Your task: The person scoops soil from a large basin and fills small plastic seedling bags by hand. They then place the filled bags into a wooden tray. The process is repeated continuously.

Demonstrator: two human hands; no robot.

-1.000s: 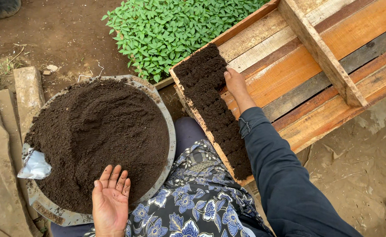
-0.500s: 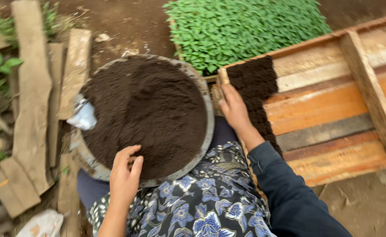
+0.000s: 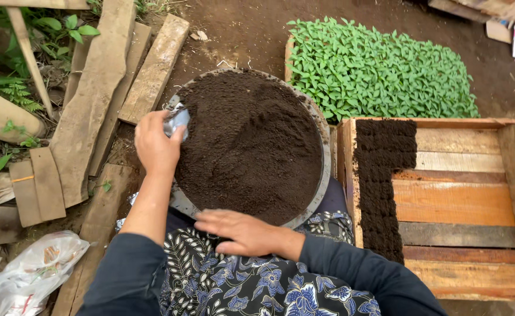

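A round metal basin (image 3: 325, 169) heaped with dark soil (image 3: 251, 143) rests on my lap. At the basin's left rim my left hand (image 3: 155, 145) grips a small clear plastic bag (image 3: 177, 120). My right hand (image 3: 243, 232) lies palm down, fingers spread, on the near rim of the basin, holding nothing. To the right stands a wooden tray (image 3: 462, 202) with a column of soil-filled blocks (image 3: 381, 181) packed along its left side.
A dense bed of green seedlings (image 3: 380, 70) lies behind the tray. Loose wooden planks (image 3: 96, 93) and weeds are on the left. A crumpled plastic bag (image 3: 32, 272) lies at the lower left on bare earth.
My left hand moved from the near edge of the soil up to the basin's left rim and took the plastic bag. My right hand left the tray for the basin's near rim.
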